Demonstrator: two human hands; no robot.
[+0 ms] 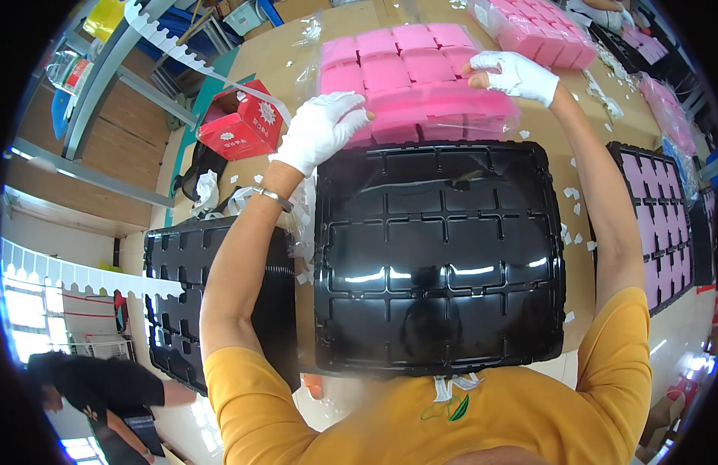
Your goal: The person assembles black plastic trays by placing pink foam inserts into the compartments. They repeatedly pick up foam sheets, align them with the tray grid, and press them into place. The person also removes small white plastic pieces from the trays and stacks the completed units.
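Note:
My left hand [321, 130], in a white glove with a bare fingertip showing, reaches to the near left side of a stack of pink blocks [425, 70] in clear plastic wrap. Its fingers are stretched out against or just over the pink. From the right, my right hand [521, 77], gloved the same way, hovers at the stack's right side with thumb and fingers apart. Whether either hand touches the blocks is hard to tell. Between my forearms lies a glossy black plastic tray [436, 248] with moulded compartments and nothing in them.
A red box [246, 124] stands left of the stack. Another wrapped pink stack [541, 35] is at the far right. More black trays flank me, one at left [180, 302], one with pink pieces [661, 217] at right. White scraps [573, 201] dot the table. Another person [103, 395] bends at lower left.

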